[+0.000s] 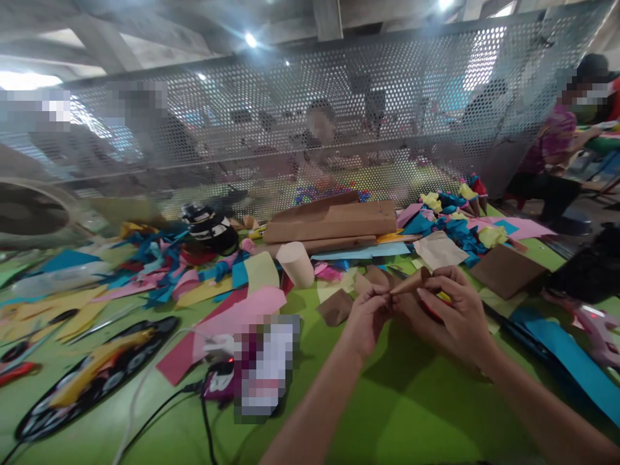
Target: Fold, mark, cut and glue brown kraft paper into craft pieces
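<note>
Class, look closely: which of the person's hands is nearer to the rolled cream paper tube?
Left. The left hand lies just right of the cream paper tube; the right hand is farther right.

Across my green table (416, 413) lie coloured paper scraps (159, 268), a paper roll (296, 263), brown card sheets (334, 221); a perforated metal screen (290, 123) stands behind

My single head-worn camera looks forward and down across the green table (411, 400), close above my hands, tilted, facing the perforated metal screen (339, 116) along its far edge.
</note>
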Tool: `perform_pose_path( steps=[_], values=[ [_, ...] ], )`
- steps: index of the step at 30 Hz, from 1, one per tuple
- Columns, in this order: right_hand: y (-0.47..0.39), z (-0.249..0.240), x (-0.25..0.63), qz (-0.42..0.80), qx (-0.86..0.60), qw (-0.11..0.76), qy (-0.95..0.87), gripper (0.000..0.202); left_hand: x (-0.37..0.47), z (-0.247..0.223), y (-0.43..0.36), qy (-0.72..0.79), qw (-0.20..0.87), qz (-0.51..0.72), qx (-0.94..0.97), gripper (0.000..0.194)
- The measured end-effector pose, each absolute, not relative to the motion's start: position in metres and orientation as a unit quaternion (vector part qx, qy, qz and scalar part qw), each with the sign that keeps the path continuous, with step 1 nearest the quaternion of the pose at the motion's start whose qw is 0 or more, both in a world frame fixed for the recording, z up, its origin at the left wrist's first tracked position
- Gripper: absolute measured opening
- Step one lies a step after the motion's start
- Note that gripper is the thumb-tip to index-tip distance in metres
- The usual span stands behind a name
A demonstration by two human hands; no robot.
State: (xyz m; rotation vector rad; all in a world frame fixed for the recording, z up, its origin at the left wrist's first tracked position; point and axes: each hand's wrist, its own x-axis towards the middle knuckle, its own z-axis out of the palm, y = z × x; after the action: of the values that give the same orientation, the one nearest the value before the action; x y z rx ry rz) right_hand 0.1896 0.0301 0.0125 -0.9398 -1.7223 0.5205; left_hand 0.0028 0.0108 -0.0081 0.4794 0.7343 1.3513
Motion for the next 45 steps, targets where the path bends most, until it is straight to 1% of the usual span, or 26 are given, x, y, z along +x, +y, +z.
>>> perform_pose_path(
  steps=[5, 10, 14, 16, 19, 23, 26, 29, 33, 36, 41, 45],
  values=[
    [0.029, 0.017, 0.19, 0.204, -0.398, 0.527, -0.723, 0.008, 0.002, -0.009, 0.01, 0.32, 0.697, 0.602, 0.222, 0.02],
    [0.029, 0.017, 0.189, 0.205, -0.396, 0.523, -0.727, 0.008, 0.003, -0.009, 0.01, 0.326, 0.688, 0.608, 0.225, 0.02],
    [0.029, 0.015, 0.189, 0.211, -0.398, 0.52, -0.725, 0.008, 0.002, -0.008, 0.009, 0.375, 0.639, 0.61, 0.281, 0.015],
    [0.029, 0.015, 0.189, 0.212, -0.4, 0.521, -0.724, 0.01, 0.002, -0.007, 0.008, 0.412, 0.58, 0.611, 0.348, 0.01],
    [0.03, 0.015, 0.189, 0.219, -0.41, 0.535, -0.705, 0.012, 0.002, -0.006, 0.004, 0.474, 0.44, 0.59, 0.483, 0.005],
    [0.033, 0.014, 0.189, 0.248, -0.42, 0.547, -0.681, 0.013, 0.003, -0.005, -0.001, 0.514, 0.24, 0.537, 0.625, 0.016],
    [0.034, 0.013, 0.189, 0.262, -0.428, 0.55, -0.668, 0.014, 0.003, -0.006, -0.003, 0.508, 0.166, 0.508, 0.676, 0.019],
    [0.034, 0.013, 0.19, 0.272, -0.434, 0.546, -0.663, 0.015, 0.003, -0.007, -0.003, 0.495, 0.179, 0.531, 0.664, 0.02],
    [0.033, 0.015, 0.189, 0.284, -0.431, 0.54, -0.665, 0.016, 0.004, -0.008, -0.003, 0.486, 0.261, 0.583, 0.596, 0.017],
    [0.032, 0.017, 0.189, 0.287, -0.427, 0.539, -0.667, 0.016, 0.004, -0.008, -0.003, 0.488, 0.298, 0.587, 0.573, 0.014],
    [0.031, 0.018, 0.187, 0.288, -0.418, 0.54, -0.671, 0.014, 0.003, -0.007, -0.001, 0.499, 0.31, 0.591, 0.553, 0.015],
    [0.03, 0.018, 0.187, 0.283, -0.404, 0.546, -0.677, 0.012, 0.003, -0.007, 0.001, 0.502, 0.298, 0.603, 0.544, 0.022]
  ],
)
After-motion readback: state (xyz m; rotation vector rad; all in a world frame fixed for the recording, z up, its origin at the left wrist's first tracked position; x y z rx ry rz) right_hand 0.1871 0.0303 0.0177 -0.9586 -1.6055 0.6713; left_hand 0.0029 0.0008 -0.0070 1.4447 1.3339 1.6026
